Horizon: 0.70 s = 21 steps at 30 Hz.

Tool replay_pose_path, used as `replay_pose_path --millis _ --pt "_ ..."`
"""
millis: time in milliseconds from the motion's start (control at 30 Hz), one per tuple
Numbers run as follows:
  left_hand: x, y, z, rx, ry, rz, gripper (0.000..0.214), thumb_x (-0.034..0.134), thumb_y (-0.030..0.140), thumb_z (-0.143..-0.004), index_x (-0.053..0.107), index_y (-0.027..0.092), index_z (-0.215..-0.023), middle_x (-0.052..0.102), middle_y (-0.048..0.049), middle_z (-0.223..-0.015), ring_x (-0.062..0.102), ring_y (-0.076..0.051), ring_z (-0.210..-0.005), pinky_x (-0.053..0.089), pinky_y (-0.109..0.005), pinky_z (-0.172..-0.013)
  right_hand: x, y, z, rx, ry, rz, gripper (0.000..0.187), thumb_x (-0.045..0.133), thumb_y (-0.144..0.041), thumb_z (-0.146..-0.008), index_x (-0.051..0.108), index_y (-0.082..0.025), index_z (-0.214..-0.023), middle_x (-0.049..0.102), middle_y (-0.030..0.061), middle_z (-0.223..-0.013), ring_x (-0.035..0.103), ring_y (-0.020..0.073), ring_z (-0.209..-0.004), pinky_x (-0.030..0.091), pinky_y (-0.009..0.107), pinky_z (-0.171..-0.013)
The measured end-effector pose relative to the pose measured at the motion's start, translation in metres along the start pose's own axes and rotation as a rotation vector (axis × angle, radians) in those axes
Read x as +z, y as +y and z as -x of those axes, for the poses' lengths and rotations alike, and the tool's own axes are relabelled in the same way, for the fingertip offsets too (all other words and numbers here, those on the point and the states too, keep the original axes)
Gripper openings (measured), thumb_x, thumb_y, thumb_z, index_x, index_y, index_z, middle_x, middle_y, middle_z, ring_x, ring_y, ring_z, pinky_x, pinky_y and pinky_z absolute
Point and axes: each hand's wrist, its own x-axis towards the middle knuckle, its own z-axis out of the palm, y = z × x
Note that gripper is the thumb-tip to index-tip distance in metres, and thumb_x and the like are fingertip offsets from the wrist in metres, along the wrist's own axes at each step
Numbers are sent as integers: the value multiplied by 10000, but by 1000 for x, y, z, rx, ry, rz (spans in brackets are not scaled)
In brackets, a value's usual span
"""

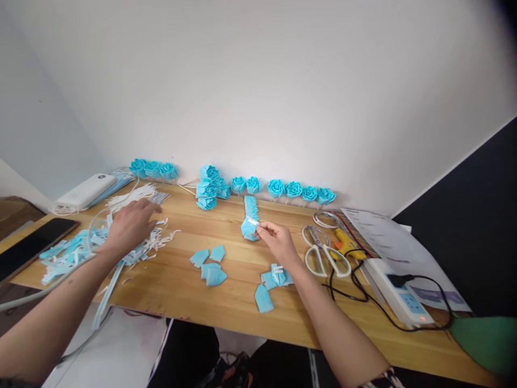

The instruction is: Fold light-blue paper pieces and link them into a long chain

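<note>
Over the pile of white strips and blue scraps, my left hand [132, 223] is stretched out with its fingers apart; nothing shows in it. Between thumb and fingertips, my right hand [279, 241] pinches a light blue petal [249, 228] with a small white strip on it. Just behind it a stack of ruffled blue petals [251, 206] stands on the wooden table. Loose blue petals [216, 275] lie left of my right hand. Below that hand are more petals [264, 299], one bearing white strips [278, 274].
Finished blue flowers [293, 189] on sticks line the wall. White-handled scissors [323, 253], a yellow glue gun [345, 242] and a power strip [399, 296] with cables lie right. A phone [38, 245] and white power bank [83, 191] lie left. Blue scraps [75, 250] spread near my left wrist.
</note>
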Motion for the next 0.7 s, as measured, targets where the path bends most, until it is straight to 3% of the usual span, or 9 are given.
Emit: replay_pose_path --millis 100,200,267,333,467,700 --pt "4 40 -1 97 164 252 418 494 337 -808 584 164 -1177 579 -133 -1217 509 -300 -1123 396 -438 -956 2 0 1 3 -37 -5 196 572 -341 -795 656 -178 -726 663 19 -679 612 166 -675 466 258 -671" --pt "9 98 -5 99 -17 708 434 502 441 -815 617 178 -1141 640 -94 -1140 603 -219 -913 486 -347 -807 3 0 3 -16 -62 13 203 568 -343 -803 652 -179 -716 661 18 -686 607 163 -679 459 254 -670" --pt "14 132 -9 108 -150 918 425 504 487 -805 666 169 -1035 670 -93 -1085 616 -209 -886 493 -315 -765 3 0 3 -37 -82 28 209 561 -345 -813 656 -178 -730 660 18 -693 603 162 -681 455 253 -667" --pt "21 157 -15 115 -194 1064 405 509 499 -796 685 168 -950 694 -73 -984 620 -204 -871 483 -298 -762 2 0 4 -58 -95 45 215 553 -345 -822 656 -177 -734 654 16 -694 597 160 -682 450 251 -665" --pt "31 180 -24 33 -254 1289 321 570 470 -721 629 154 -715 629 -13 -665 566 -145 -634 451 -262 -633 1 -3 4 -64 -92 78 220 554 -345 -821 651 -177 -719 642 7 -672 583 152 -657 438 247 -647" --pt "32 187 -27 -75 -263 1416 269 663 405 -637 571 152 -625 574 17 -580 512 -104 -556 414 -230 -578 0 -7 4 -35 -75 -8 241 552 -375 -828 680 -179 -885 664 11 -726 610 161 -706 458 254 -676"
